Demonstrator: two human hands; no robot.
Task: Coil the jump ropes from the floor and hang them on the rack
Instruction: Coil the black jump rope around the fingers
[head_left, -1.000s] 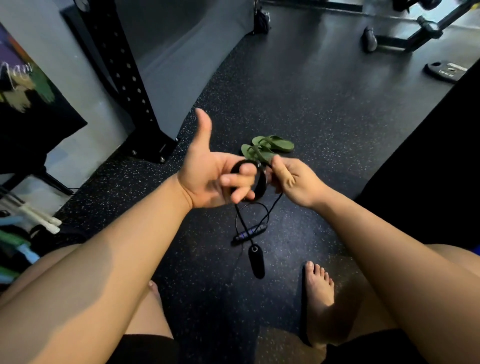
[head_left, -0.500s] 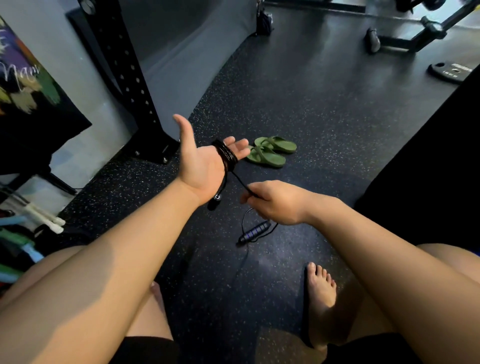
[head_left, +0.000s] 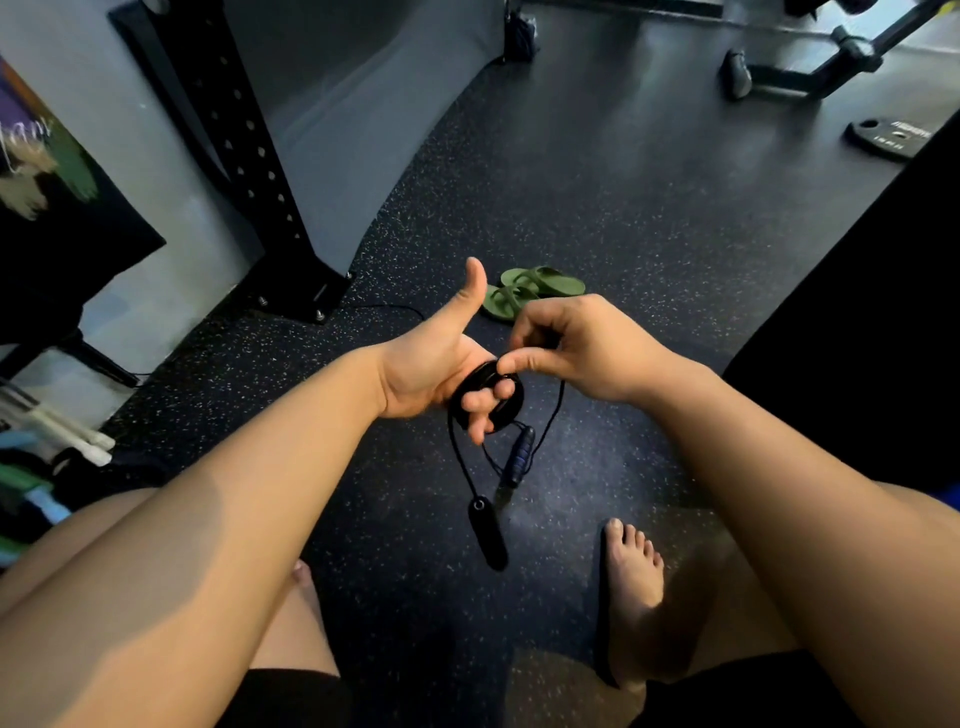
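A thin black jump rope (head_left: 485, 395) is wound in several loops around the fingers of my left hand (head_left: 436, 364), whose thumb sticks up and whose fingers curl through the coil. My right hand (head_left: 566, 345) pinches the rope just above the coil, thumb against the loops. One black handle (head_left: 487, 532) dangles below on a loose strand. The other handle (head_left: 521, 454), dark with a bluish sheen, hangs or lies just under the coil with a strand running up to my right hand.
A black perforated rack upright (head_left: 244, 156) is bolted to the speckled rubber floor at the left. Green sandals (head_left: 530, 293) lie beyond my hands. A weight plate (head_left: 888, 137) and bench frame (head_left: 810, 67) sit far right. My bare foot (head_left: 634, 582) rests below.
My right hand has risen from below the left palm back up to the coil, laying another loop. My left fingers have curled around the rope, and the black handle hangs lower again.
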